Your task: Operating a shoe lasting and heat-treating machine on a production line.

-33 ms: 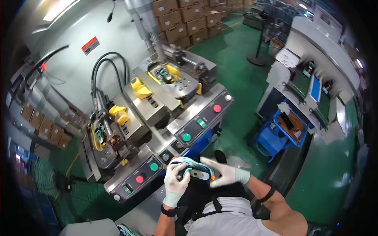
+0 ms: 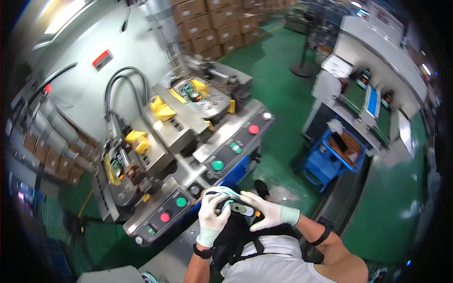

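Observation:
In front of my body I hold a shoe (image 2: 241,208) with a pale blue and white edge, a dark opening and an orange tab. My left hand (image 2: 213,216), in a white glove, is closed around one end, its fingers curled over the edge. At the other end is my right hand (image 2: 270,212), also gloved. Its fingers are stretched along the shoe's far edge and touch it; the thumb stands apart. My hands cover part of the shoe.
A machine with two stations stands ahead and left, its control panels (image 2: 234,148) bearing green and red buttons. Shoes (image 2: 192,92) sit in its fixtures beside yellow parts (image 2: 161,108). Right are a blue cart (image 2: 325,165) and a conveyor machine (image 2: 384,52). Cardboard boxes (image 2: 204,41) are stacked behind.
My right hand has moved in slightly, bringing its fingers onto the shoe's edge. My left hand keeps its hold. The machine appears shifted slightly left in view.

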A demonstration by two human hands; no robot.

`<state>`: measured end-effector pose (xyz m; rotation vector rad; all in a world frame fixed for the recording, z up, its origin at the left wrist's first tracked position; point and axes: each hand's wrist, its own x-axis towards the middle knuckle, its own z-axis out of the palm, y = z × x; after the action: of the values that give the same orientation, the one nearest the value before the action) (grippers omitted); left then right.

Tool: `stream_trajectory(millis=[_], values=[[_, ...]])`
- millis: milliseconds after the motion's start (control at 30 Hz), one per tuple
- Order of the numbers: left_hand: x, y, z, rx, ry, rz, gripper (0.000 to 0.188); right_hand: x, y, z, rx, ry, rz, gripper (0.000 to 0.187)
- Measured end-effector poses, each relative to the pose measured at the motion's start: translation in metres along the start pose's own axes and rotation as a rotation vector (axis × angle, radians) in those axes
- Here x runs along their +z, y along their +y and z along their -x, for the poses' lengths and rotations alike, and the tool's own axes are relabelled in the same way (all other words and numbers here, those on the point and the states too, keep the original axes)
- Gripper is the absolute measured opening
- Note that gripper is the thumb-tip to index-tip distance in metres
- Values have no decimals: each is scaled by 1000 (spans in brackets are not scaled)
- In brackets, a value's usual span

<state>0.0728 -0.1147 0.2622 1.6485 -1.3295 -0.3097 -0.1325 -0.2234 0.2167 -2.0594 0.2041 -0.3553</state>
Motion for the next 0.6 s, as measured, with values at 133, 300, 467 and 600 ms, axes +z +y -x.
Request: stream_trajectory(millis=[133, 300, 467, 600], values=[[72, 43, -22, 344, -327, 41, 37, 3, 0, 62, 48, 585, 217, 90], [130, 95, -27, 555, -569, 290, 67, -16, 0, 122, 122, 1365, -760, 60], [124, 49, 14, 461, -768, 222, 59, -174, 55, 219, 61, 2147, -44, 42], [90, -19, 70, -43, -693, 133, 44, -323, 115, 307, 161, 2045, 303, 40]])
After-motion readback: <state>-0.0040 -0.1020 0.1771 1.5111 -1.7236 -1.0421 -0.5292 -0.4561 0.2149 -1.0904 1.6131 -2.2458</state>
